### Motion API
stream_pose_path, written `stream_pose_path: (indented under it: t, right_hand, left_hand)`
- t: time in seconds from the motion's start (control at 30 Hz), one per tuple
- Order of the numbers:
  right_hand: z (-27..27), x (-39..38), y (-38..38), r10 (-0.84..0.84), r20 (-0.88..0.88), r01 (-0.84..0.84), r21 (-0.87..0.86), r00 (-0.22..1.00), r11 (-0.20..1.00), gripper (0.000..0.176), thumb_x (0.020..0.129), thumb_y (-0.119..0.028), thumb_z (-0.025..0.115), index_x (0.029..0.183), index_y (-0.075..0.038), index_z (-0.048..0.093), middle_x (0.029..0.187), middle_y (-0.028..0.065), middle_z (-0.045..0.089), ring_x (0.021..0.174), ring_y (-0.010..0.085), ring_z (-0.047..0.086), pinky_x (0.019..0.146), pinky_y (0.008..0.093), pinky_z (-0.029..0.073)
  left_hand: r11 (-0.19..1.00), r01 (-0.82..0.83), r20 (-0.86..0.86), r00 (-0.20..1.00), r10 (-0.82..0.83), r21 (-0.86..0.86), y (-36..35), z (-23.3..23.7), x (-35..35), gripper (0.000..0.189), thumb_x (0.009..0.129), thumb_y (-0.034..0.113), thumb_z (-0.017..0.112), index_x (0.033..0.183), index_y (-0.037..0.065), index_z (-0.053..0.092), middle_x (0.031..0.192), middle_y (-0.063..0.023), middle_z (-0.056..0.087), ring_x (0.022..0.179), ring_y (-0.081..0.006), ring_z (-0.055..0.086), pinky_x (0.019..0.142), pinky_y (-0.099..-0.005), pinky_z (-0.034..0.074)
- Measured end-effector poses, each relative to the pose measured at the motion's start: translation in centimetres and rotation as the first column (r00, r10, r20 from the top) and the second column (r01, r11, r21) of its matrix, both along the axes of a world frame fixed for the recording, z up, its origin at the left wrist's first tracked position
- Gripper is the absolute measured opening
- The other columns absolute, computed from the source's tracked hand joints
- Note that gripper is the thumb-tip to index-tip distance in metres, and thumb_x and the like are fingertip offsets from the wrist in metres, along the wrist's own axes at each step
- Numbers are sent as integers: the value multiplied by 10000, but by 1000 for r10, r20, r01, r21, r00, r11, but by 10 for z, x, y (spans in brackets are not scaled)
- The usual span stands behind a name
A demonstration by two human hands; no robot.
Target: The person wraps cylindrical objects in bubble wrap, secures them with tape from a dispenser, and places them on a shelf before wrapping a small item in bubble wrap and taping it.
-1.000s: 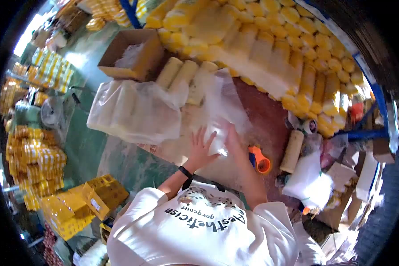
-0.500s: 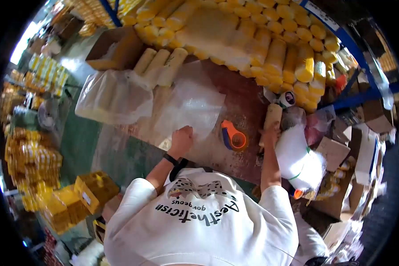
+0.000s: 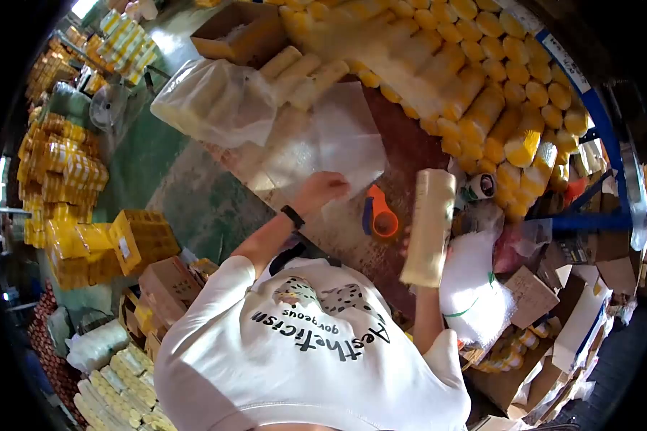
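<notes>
My right hand (image 3: 405, 246) is wrapped round a pale cream roll (image 3: 431, 223), held nearly upright above the table's right side; the roll hides most of the hand. My left hand (image 3: 323, 189), with a dark band at the wrist, is closed with fingers curled over a clear plastic sheet (image 3: 345, 136). Whether it pinches anything cannot be made out. Between the hands lies an orange and blue tape dispenser (image 3: 385, 223). Beyond the left hand, a clear plastic bag (image 3: 230, 104) with pale rolls inside lies beside several loose cream rolls (image 3: 295, 75).
An open cardboard box (image 3: 241, 36) stands at the far left corner. Yellow-ended rolls (image 3: 496, 100) are piled along the back. White wrapped bundles (image 3: 471, 280) and cardboard boxes (image 3: 532, 305) crowd the right. Taped yellow cartons (image 3: 144, 241) stand on the floor at left.
My right hand has lifted the cream roll from the table's right side and brought it nearer to me. My left hand stays over the plastic sheet. The view has turned.
</notes>
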State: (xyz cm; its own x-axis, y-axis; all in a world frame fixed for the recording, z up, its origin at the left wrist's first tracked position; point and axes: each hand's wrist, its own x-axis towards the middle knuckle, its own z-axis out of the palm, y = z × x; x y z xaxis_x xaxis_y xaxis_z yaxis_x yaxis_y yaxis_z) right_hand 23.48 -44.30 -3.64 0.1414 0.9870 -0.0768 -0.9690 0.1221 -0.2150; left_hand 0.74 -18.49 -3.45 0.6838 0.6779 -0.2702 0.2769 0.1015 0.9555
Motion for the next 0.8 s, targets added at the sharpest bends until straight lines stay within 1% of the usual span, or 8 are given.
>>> stream_pose_path:
  t: [0.13, 0.2, 0.4, 0.5, 0.6, 0.7, 0.73, 0.8]
  right_hand:
    - [65, -91, 15, 345, -387, -306, 160, 855, 939, 1088, 577, -564, 800, 1363, -15, 286, 1240, 184, 427, 1043, 354, 521, 853, 462, 501]
    - [66, -102, 20, 399, -318, -372, 144, 860, 917, 1078, 591, -579, 785, 1361, -9, 292, 1236, 184, 435, 1038, 354, 543, 835, 446, 518]
    - [27, -85, -2, 331, -187, -372, -263, 925, 890, 786, 715, -396, 665, 1345, -22, 379, 1256, 217, 483, 1034, 358, 571, 849, 446, 513]
    - [35, -82, 2, 308, 54, -244, -487, 950, 839, 717, 728, -313, 642, 1335, -20, 396, 1197, 208, 551, 1026, 338, 584, 886, 450, 494]
    - [46, -87, 9, 407, 232, -231, -539, 884, 810, 710, 718, -200, 638, 1349, -7, 373, 1204, 170, 554, 1072, 283, 563, 902, 391, 463]
    - [44, -104, 19, 357, 387, -158, -460, 850, 874, 748, 723, -192, 652, 1368, 2, 327, 1247, 146, 508, 1162, 244, 491, 954, 353, 395]
    - [54, -113, 27, 312, 438, -124, -407, 843, 905, 763, 727, -213, 660, 1372, 2, 315, 1246, 144, 505, 1171, 238, 479, 965, 353, 382]
    - [68, -122, 45, 242, 498, -33, -392, 833, 920, 620, 785, -247, 660, 1294, 10, 419, 1155, 104, 536, 1102, 196, 480, 952, 344, 370]
  left_hand:
    - [902, 30, -29, 999, -20, 432, -14, 32, 35, 196, 797, 191, 642, 759, 6, 591, 653, -50, 599, 651, -93, 566, 594, -284, 460]
    - [870, 54, 66, 993, -99, 490, -9, 37, 39, 180, 780, 163, 656, 768, 3, 573, 676, -49, 604, 657, -96, 562, 597, -281, 461]
    - [999, -43, 359, 933, 35, 13, -2, 33, 12, 69, 832, 30, 624, 858, 14, 562, 717, -8, 560, 728, -94, 578, 666, -259, 487]
    - [996, -75, 196, 977, 83, -48, 2, 69, 0, 80, 849, 60, 632, 877, 7, 579, 749, -24, 595, 734, -98, 590, 682, -250, 492]
    - [914, 41, -3, 999, -43, 404, 3, 61, 5, 126, 855, 102, 653, 917, 5, 603, 802, -43, 640, 722, -112, 612, 670, -246, 496]
    - [973, -1, -36, 999, 10, 231, 18, 45, 6, 137, 887, 152, 616, 959, 35, 622, 922, -60, 665, 820, -135, 632, 728, -284, 500]
    - [984, -51, 149, 986, 77, -171, 19, 41, 4, 145, 896, 175, 602, 960, 46, 623, 937, -57, 657, 851, -139, 620, 752, -295, 491]
    - [563, 94, 358, 853, 379, -821, 8, 34, -5, 166, 914, 220, 574, 961, 69, 623, 968, -50, 640, 913, -147, 596, 799, -315, 471]
